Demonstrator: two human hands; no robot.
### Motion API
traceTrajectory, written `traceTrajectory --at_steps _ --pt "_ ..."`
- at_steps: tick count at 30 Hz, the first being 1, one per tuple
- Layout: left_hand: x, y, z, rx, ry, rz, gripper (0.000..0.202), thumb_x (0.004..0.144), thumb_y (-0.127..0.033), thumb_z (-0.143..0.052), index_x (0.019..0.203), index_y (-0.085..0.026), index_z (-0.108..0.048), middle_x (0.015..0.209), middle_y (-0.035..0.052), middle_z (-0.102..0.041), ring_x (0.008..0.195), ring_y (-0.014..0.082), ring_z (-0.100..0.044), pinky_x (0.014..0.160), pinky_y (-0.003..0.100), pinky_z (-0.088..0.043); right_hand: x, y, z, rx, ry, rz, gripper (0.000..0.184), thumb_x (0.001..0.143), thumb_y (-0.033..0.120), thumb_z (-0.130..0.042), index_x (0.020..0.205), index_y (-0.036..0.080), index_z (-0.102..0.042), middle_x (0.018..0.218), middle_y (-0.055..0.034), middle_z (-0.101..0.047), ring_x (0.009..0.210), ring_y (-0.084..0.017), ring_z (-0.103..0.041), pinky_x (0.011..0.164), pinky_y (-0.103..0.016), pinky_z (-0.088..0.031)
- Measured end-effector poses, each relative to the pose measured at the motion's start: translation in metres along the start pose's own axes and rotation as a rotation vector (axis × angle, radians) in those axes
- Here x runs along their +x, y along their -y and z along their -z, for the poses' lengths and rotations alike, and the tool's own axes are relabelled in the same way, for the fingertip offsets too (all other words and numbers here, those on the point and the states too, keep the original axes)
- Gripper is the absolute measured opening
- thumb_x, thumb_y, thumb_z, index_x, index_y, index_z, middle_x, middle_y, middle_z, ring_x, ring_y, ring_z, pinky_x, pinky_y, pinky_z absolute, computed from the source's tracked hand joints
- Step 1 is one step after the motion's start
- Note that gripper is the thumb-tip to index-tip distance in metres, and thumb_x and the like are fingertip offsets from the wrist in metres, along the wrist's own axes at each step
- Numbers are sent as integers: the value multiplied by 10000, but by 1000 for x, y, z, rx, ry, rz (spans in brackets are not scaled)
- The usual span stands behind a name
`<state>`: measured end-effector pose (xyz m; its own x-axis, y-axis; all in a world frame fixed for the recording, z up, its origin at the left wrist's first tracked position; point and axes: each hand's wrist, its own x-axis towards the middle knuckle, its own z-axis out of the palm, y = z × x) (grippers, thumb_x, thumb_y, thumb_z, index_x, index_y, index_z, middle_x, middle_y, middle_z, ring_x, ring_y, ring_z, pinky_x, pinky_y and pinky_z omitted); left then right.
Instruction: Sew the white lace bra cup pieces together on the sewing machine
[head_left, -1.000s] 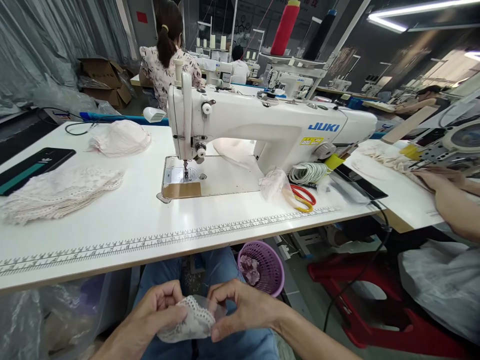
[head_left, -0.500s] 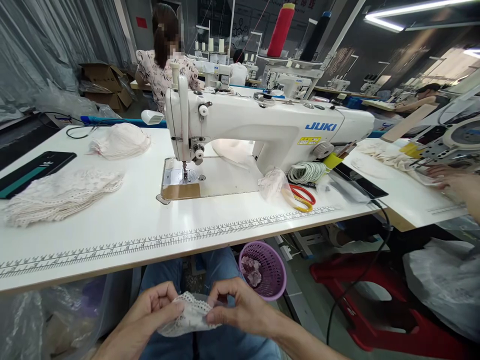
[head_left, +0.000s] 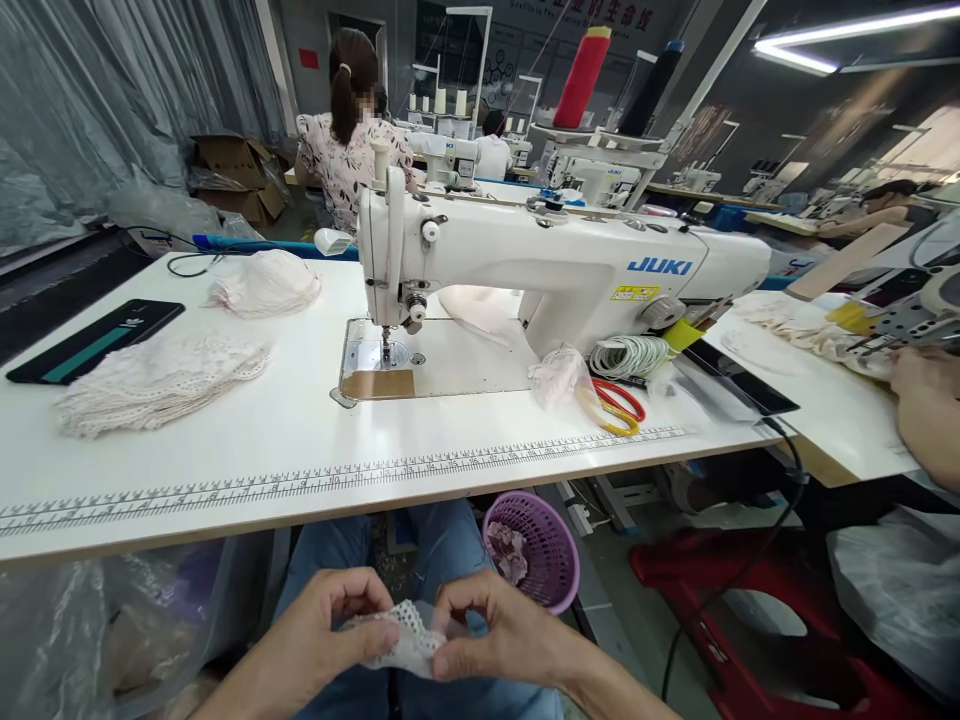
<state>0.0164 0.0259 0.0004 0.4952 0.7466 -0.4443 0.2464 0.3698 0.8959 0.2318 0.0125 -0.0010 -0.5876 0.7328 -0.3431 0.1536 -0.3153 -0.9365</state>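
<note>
A small piece of white lace-edged fabric [head_left: 409, 640] is held above my lap, below the table's front edge. My left hand [head_left: 349, 625] pinches its left side between thumb and fingers. On the right side my right hand [head_left: 480, 625] grips it the same way. The scalloped, holed edge faces up between the two hands; part of the cloth is hidden by the fingers. On the table to the left lie a stack of lace-edged pieces [head_left: 169, 380] and, behind it, a second pale pile [head_left: 266, 285].
A white sewing machine [head_left: 465, 250] stands on the table [head_left: 300, 440]. Right of its needle are scissors [head_left: 619, 405], a coil of cord [head_left: 630, 357] and crumpled lace [head_left: 559, 378]. Below sits a purple basket [head_left: 559, 560]; a red stool [head_left: 720, 620] is at right. A co-worker's hand [head_left: 926, 400] shows far right.
The fabric has been gathered smaller, and my hands have shifted slightly right in the picture. The whole view has turned a little, moving the table and machine rightward.
</note>
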Motion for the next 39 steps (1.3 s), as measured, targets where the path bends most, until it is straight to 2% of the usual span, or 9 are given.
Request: traceTrajectory --at_steps 6,12,18,23,26,31,33,35,39 --pt "-1 -15 -11 173 -22 -34 122 698 -269 -610 657 -154 -612 598 -25 -536 602 152 -469 572 231 -349 3 8 -9 14 -81 -34 355 665 448 -714 679 128 -561 589 47 -434 578 -77 -368 543 -205 -285" --pt "-8 -8 -11 214 -100 -32 95 637 -229 -658 710 -169 -655 655 -13 -589 665 184 -505 624 239 -364 1 1 -11 -163 -165 82 258 733 380 -654 695 141 -566 625 33 -448 624 -99 -400 589 -218 -315" --pt "-4 1 -17 198 -130 -32 172 689 -328 -641 701 -158 -666 616 -12 -537 591 161 -445 552 234 -313 1 -2 -11 -319 -244 179 225 776 338 -604 672 151 -535 653 23 -478 634 -104 -438 609 -219 -325" --pt "-10 -1 -15 197 -210 -77 237 719 -396 -639 645 -175 -683 645 10 -559 640 188 -506 593 240 -353 2 -2 -15 -312 -271 157 272 785 389 -586 665 155 -516 662 15 -469 657 -116 -440 632 -229 -334" --pt "-21 -27 3 249 -279 -112 266 715 -419 -636 600 -185 -686 597 -6 -532 588 175 -493 564 235 -348 12 14 -19 -271 -248 144 308 764 448 -596 698 155 -523 687 3 -475 686 -127 -447 629 -226 -346" --pt "-13 -122 59 560 -320 -243 198 739 -368 -637 638 -203 -680 637 -9 -630 657 202 -542 594 225 -367 65 80 -9 -371 -199 348 309 788 388 -544 617 165 -415 569 41 -364 560 -86 -377 512 -199 -286" --pt "11 -154 82 698 -294 -300 166 750 -299 -604 649 -188 -674 580 -25 -581 582 170 -502 547 218 -338 90 104 7 -565 -316 415 303 815 295 -499 576 171 -359 510 54 -317 513 -75 -340 484 -198 -248" --pt "45 -172 102 735 -281 -309 151 722 -268 -599 626 -177 -674 523 -36 -520 501 147 -449 480 216 -298 111 116 29 -796 -423 401 297 810 203 -481 545 168 -350 471 56 -319 475 -71 -315 478 -209 -221" --pt "106 -170 125 748 -228 -298 152 694 -247 -572 599 -175 -667 502 -30 -491 462 144 -432 424 212 -256 127 117 79 -1002 -514 413 259 830 169 -465 572 156 -443 500 34 -406 471 -82 -309 496 -237 -201"
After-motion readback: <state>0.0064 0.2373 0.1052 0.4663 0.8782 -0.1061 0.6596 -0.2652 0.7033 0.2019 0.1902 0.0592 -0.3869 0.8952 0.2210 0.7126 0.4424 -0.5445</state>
